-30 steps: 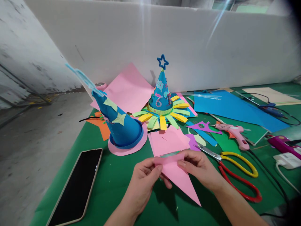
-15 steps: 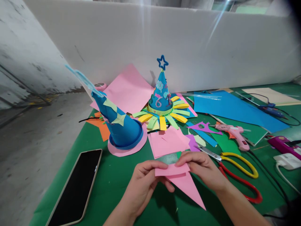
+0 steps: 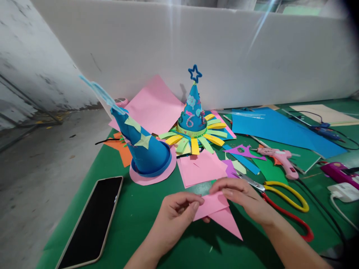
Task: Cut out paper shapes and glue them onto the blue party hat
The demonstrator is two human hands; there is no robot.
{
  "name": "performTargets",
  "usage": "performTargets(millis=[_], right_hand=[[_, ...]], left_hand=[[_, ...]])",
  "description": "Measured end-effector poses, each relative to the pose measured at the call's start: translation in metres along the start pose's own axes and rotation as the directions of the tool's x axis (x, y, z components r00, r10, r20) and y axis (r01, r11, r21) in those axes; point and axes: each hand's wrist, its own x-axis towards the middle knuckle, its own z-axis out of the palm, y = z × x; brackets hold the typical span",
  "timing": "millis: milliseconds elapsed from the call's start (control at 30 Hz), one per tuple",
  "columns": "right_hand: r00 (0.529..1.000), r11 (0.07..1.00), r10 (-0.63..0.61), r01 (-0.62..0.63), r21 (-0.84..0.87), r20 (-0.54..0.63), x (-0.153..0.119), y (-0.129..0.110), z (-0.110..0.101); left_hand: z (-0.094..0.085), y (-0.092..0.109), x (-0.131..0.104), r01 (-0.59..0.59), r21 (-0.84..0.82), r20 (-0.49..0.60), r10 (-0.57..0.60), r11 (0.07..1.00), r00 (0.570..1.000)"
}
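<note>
The left hand [image 3: 179, 215] pinches the left end of the folded pink paper [image 3: 214, 204] between thumb and fingers, above the bench [image 3: 140, 231]. The right hand [image 3: 242, 198] curls over the upper right edge, fingers bent; whether it truly grips or only rests there, I cannot tell. The fold lies at a slant over the pointed tail, so uneven pressure could set a skewed crease, and a loose right-hand hold could let the flap spring open. The scissors [image 3: 263, 189] lie just beside the right wrist; a sideways swing could knock them.
</note>
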Motion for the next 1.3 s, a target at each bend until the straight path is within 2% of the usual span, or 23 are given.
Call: performTargets(millis=[67,200,333,467,667,833,967,1133,1200,1300], right_hand=[[0.999,0.996,0.046,-0.046,-0.076,-0.007,0.002,-0.004,-0.001],[0.994,0.955,0.067,-0.037,-0.295,0.092,0.007,-0.012,0.003],[0.992,0.91,0.054,-0.002,-0.414,0.113,0.011,-0.014,0.014],[0.995,0.899,0.053,-0.012,-0.437,0.082,0.013,-0.014,0.02],[0.999,0.874,0.004,0.017,-0.485,0.043,0.014,-0.017,0.026],[1.0,0.886,0.0,0.008,-0.463,0.016,0.016,-0.015,0.033],[1.0,0.914,-0.013,0.009,-0.406,-0.007,0.016,-0.015,0.025],[0.999,0.915,-0.004,-0.015,-0.403,-0.046,0.011,-0.014,0.011],[1.0,0.915,0.017,-0.021,-0.403,-0.013,0.01,-0.012,0.014],[0.999,0.912,0.02,-0.005,-0.411,0.033,0.011,-0.009,0.026]], left_hand=[[0.0,0.0,-0.001,-0.058,0.117,0.039,0.054,0.991,0.998],[0.001,-0.002,-0.003,-0.113,0.226,0.136,0.084,0.968,0.987],[0.004,-0.003,-0.003,-0.131,0.289,0.11,0.103,0.948,0.989],[0.003,-0.004,0.0,-0.075,0.269,0.062,0.061,0.96,0.996],[-0.001,0.0,0.001,-0.096,0.423,0.006,0.104,0.901,0.995],[-0.002,0.005,0.002,-0.094,0.457,0.007,0.103,0.884,0.995],[-0.01,0.007,0.005,-0.077,0.442,-0.012,0.092,0.894,0.996],[-0.017,0.006,0.005,-0.038,0.369,-0.154,0.102,0.929,0.983],[-0.013,0.005,0.003,-0.059,0.348,-0.104,0.101,0.936,0.99],[-0.005,0.002,0.002,-0.079,0.336,0.037,0.07,0.939,0.997]])
